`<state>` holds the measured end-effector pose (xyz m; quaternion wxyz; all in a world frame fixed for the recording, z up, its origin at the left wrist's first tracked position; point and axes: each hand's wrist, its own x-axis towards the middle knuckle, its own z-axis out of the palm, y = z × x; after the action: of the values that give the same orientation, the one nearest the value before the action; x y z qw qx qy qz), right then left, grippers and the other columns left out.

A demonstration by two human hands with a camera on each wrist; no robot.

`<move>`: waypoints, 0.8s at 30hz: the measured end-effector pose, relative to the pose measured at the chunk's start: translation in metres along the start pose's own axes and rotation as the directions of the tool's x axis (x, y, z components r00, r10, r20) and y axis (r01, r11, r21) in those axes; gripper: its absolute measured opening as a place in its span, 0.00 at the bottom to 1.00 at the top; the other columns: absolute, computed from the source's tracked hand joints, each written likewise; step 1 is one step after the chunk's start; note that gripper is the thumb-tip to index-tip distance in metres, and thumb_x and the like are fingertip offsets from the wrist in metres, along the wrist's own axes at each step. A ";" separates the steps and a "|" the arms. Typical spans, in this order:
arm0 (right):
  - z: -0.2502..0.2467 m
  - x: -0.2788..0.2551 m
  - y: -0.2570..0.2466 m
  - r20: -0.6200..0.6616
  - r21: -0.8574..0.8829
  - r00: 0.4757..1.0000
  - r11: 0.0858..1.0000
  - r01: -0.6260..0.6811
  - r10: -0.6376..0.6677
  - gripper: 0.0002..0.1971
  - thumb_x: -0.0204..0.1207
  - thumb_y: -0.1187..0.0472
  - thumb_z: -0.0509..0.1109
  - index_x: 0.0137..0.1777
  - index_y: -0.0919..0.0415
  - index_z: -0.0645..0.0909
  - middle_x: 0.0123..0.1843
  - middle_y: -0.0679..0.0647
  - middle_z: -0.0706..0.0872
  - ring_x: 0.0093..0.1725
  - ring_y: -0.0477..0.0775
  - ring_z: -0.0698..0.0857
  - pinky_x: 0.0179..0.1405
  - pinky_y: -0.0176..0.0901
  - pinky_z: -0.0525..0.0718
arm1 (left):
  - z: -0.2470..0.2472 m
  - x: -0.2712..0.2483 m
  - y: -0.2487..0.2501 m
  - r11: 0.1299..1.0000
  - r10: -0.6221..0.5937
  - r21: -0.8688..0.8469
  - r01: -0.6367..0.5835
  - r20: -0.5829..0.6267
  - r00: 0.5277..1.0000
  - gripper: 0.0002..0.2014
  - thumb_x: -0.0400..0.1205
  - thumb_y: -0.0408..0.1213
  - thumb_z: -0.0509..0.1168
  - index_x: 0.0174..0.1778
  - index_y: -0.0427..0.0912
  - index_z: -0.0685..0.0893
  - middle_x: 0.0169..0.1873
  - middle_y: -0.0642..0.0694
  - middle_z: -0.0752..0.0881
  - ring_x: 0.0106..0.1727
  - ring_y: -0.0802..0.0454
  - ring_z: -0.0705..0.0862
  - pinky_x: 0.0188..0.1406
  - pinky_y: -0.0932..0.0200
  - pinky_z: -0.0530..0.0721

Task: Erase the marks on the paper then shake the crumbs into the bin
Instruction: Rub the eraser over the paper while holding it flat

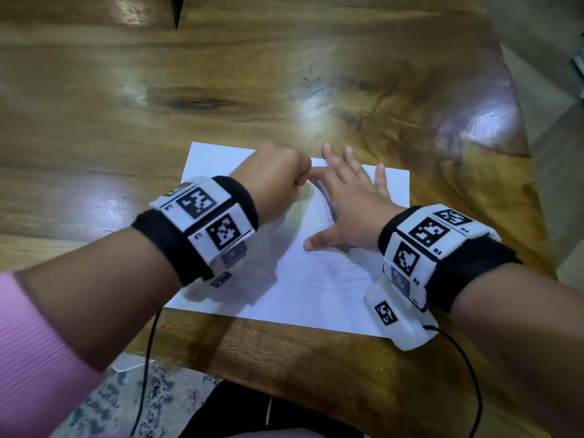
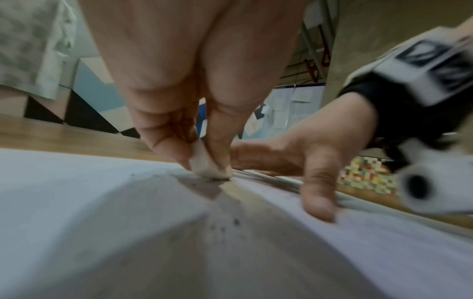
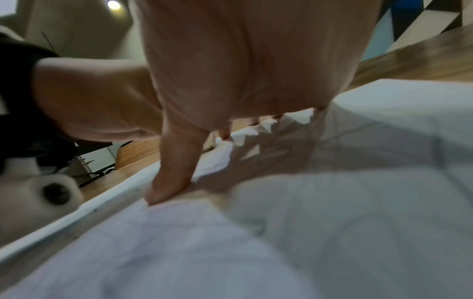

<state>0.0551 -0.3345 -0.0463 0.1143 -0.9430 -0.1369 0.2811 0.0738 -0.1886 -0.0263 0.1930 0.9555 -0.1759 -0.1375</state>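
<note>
A white sheet of paper [image 1: 303, 289] lies on the wooden table, with faint pencil lines across it. My left hand [image 1: 278, 181] is curled over the sheet's upper part and pinches a small white eraser [image 2: 208, 164] whose tip touches the paper. Dark eraser crumbs [image 2: 235, 221] lie on the sheet behind it. My right hand [image 1: 344, 197] lies flat with fingers spread on the paper just right of the left hand, thumb [image 3: 171, 182] pressed down, holding the sheet still. Pencil lines [image 2: 266, 178] run beside the eraser. The eraser is hidden in the head view.
The wooden table [image 1: 284, 74] stretches away beyond the paper, with its right edge [image 1: 518, 128] close to the sheet. The near edge [image 1: 252, 371] runs just below the paper. Cables [image 1: 148, 358] hang from both wrist cameras. No bin is in view.
</note>
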 end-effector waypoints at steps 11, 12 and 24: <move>0.000 0.000 0.000 -0.001 -0.010 1.000 1.000 -0.003 0.003 0.59 0.58 0.36 0.79 0.82 0.39 0.44 0.83 0.45 0.28 0.81 0.52 0.28 0.76 0.68 0.31 | -0.004 0.000 -0.007 1.000 0.029 0.002 -0.029 0.002 1.000 0.04 0.74 0.28 0.62 0.39 0.36 0.82 0.38 0.39 0.82 0.41 0.43 0.75 0.38 0.58 0.68; 0.001 0.000 0.000 -0.002 -0.007 1.000 1.000 -0.003 0.003 0.59 0.58 0.36 0.79 0.82 0.39 0.43 0.83 0.45 0.28 0.81 0.52 0.28 0.76 0.68 0.31 | -0.002 -0.010 -0.010 0.997 0.075 0.000 -0.075 0.067 0.995 0.03 0.74 0.29 0.63 0.36 0.37 0.81 0.36 0.41 0.80 0.39 0.43 0.76 0.36 0.58 0.66; 0.001 0.000 0.000 0.004 -0.017 1.000 1.000 -0.004 0.004 0.59 0.58 0.35 0.79 0.82 0.38 0.43 0.83 0.44 0.27 0.81 0.53 0.28 0.76 0.68 0.31 | 0.003 -0.033 -0.024 0.989 0.146 -0.013 -0.145 0.138 0.980 0.05 0.74 0.33 0.60 0.32 0.40 0.79 0.35 0.44 0.78 0.37 0.45 0.75 0.35 0.59 0.64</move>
<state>0.0546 -0.3344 -0.0468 0.1054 -0.9436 -0.1375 0.2820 0.0497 -0.1565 -0.0326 0.1914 0.9278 -0.2581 -0.1893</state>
